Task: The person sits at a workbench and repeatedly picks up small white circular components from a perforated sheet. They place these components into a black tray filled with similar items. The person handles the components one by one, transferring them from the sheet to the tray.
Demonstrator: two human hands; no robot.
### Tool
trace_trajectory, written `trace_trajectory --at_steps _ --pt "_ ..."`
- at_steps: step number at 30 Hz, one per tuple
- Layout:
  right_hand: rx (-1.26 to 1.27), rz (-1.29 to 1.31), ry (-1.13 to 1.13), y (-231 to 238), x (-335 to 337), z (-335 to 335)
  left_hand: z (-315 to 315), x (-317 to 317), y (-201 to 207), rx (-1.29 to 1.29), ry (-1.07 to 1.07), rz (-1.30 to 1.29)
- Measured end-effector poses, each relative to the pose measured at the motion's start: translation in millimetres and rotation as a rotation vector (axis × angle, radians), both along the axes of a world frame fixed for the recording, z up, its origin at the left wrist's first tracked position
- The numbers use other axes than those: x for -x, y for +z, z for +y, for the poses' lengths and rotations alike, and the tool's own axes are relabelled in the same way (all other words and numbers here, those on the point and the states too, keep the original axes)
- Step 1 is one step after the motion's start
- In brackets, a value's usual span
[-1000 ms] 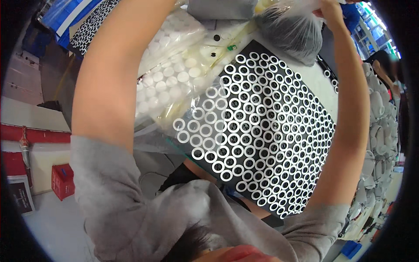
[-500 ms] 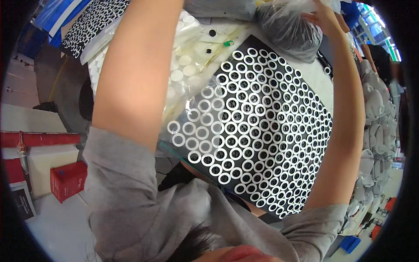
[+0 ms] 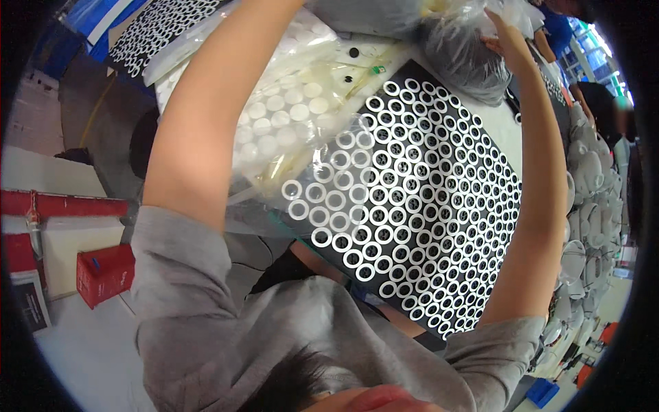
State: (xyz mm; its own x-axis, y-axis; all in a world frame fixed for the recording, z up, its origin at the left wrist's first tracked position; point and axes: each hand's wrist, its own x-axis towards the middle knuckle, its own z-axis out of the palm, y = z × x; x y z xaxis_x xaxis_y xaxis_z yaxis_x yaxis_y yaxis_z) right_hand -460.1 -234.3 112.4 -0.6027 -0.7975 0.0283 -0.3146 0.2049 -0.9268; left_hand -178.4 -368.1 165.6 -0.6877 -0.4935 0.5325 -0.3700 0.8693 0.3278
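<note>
My right hand (image 3: 506, 42) reaches to a clear plastic bag (image 3: 461, 58) of dark contents at the top right. Its thumb and a finger are apart against the crinkled film, and I see no firm grip. My left forearm (image 3: 199, 130) stretches up past the top edge, so the left hand is out of the picture. Between my arms lies a black board (image 3: 412, 63) covered with rows of white rings (image 3: 399, 193), each with a dark centre. Clear film (image 3: 322, 172) overlaps the board's left corner.
Plastic bags with white round discs (image 3: 299, 112) lie left of the board. Another ring-covered board (image 3: 154, 34) is at the upper left. Small black discs (image 3: 353, 52) and a green tag (image 3: 379, 69) lie at the back. Piled pale parts (image 3: 587, 206) stand right; a red box (image 3: 105, 275) sits left.
The view has shifted, so the board and bags appear farther right. My left forearm now leans more to the right at the top. The fingers of my right hand look farther apart beside the dark-filled bag.
</note>
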Motion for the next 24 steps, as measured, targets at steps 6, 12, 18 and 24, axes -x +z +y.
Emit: trace_trajectory --at_steps 6,12,18,24 --pt "-0.010 0.096 0.131 13 -33 26 11 -11 -7 0.121 0.059 -0.030" --pt "0.063 0.099 0.070 11 -34 41 9 -10 -4 0.079 -0.020 0.014" --pt "0.007 0.166 0.088 8 -41 64 18 -24 -2 0.072 0.034 -0.046" --pt "0.022 0.293 0.041 6 -49 89 49 -33 2 0.167 -0.040 -0.075"
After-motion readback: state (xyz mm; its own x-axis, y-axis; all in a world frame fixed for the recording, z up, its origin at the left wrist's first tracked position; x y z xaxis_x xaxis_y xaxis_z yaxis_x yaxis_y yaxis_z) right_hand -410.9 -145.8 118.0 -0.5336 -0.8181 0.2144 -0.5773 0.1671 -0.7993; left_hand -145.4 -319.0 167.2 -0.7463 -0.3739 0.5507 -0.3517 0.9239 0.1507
